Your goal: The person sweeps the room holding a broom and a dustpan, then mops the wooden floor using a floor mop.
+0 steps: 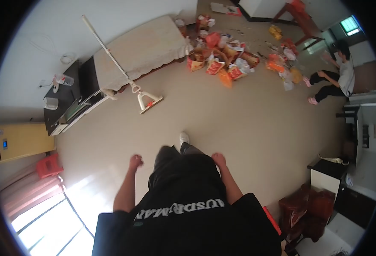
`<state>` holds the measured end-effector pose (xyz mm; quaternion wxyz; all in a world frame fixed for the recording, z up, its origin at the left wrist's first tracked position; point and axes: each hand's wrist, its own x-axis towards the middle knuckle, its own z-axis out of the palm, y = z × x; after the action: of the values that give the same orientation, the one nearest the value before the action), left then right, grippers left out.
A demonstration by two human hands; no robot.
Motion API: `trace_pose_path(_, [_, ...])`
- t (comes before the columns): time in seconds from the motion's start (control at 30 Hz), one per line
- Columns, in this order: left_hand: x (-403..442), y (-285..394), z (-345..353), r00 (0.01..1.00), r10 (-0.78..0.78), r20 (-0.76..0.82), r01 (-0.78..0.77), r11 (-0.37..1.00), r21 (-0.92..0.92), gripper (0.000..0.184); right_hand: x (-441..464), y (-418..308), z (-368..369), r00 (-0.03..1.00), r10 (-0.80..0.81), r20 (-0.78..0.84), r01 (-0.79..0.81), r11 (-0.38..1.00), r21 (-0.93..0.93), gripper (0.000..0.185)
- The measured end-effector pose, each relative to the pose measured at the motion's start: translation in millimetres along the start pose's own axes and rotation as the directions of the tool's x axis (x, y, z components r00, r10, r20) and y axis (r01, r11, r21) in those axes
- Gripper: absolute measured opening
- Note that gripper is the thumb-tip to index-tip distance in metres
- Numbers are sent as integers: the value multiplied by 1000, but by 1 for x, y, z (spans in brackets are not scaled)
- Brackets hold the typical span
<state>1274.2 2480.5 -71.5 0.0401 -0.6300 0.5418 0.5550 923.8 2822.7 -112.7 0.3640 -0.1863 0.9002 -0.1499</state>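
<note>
My left hand hangs beside my left hip with its fingers curled and nothing visible in it. On the other side my right hand is next to my right hip; its fingers look curled, but whether they hold anything is hidden. Both are over the beige floor. Nearest ahead, a white mop leans on a cloth-covered bench, its head on the floor. A pile of red and brown paper bags and plastic bags lies farther ahead.
A seated person is at the right, near more scattered bags. A black cabinet and a red stool stand at the left. A wooden chair is at the back; red-brown furniture is at the lower right.
</note>
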Motion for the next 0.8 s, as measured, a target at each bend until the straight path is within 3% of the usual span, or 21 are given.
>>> trace_pose_path(0.03, [33, 22, -21, 1000, -25, -19, 25, 1000, 18, 20, 19, -35, -23, 998, -21, 52, 7, 969, 247, 33])
trace_pose_path(0.07, [49, 54, -35, 999, -11, -32, 8, 996, -89, 21, 26, -72, -44, 995, 26, 94, -85, 712, 697, 28])
trace_pose_path(0.1, [72, 92, -50, 998, -55, 44, 57, 998, -31, 21, 25, -122, -81, 988, 32, 153, -149, 490, 859, 25])
trace_pose_path(0.13, [89, 124, -60, 997, -24, 69, 23, 1000, 10, 21, 27, -148, -104, 990, 8, 141, -130, 435, 891, 25])
trace_pose_path(0.2, [135, 174, -77, 987, 16, 162, -43, 985, 165, 20, 28, -173, -130, 1000, -14, 14, -6, 497, 868, 25])
trace_pose_path(0.3, [224, 232, -109, 951, 34, 307, -154, 914, 376, 21, 11, -164, -118, 960, 249, -130, 9, 436, 900, 23])
trace_pose_path(0.37, [296, 275, -131, 937, -3, 349, -161, 883, 442, 20, -17, -125, -66, 811, 536, -235, 41, 348, 937, 21])
trace_pose_path(0.43, [365, 303, -159, 924, -100, 370, -121, 839, 530, 18, -74, -109, 8, 481, 871, -100, 105, 56, 993, 13])
trace_pose_path(0.47, [393, 322, -171, 921, -108, 375, -118, 839, 531, 21, -121, -45, 108, 392, 919, -39, 224, -55, 973, 13])
trace_pose_path(0.5, [427, 333, -184, 916, -69, 394, -184, 802, 568, 21, -156, -91, 114, 309, 940, 142, 51, -165, 985, 13])
trace_pose_path(0.57, [479, 363, -213, 910, 68, 408, -331, 710, 621, 23, -198, -183, 122, 303, 853, 425, -232, -367, 901, 12])
trace_pose_path(0.6, [509, 372, -224, 852, 299, 429, -522, 431, 736, 26, -210, -216, 131, 304, 804, 511, -323, -418, 849, 12])
trace_pose_path(0.63, [516, 392, -235, 883, 303, 358, -464, 454, 761, 29, -215, -248, 134, 312, 769, 558, -387, -434, 814, 11])
trace_pose_path(0.73, [567, 451, -268, 838, 343, 425, -509, 211, 834, 43, -213, -317, 132, 324, 701, 636, -501, -443, 744, 11])
trace_pose_path(0.8, [602, 483, -288, 718, 449, 532, -639, 121, 759, 47, -198, -342, 126, 341, 705, 622, -509, -418, 752, 11])
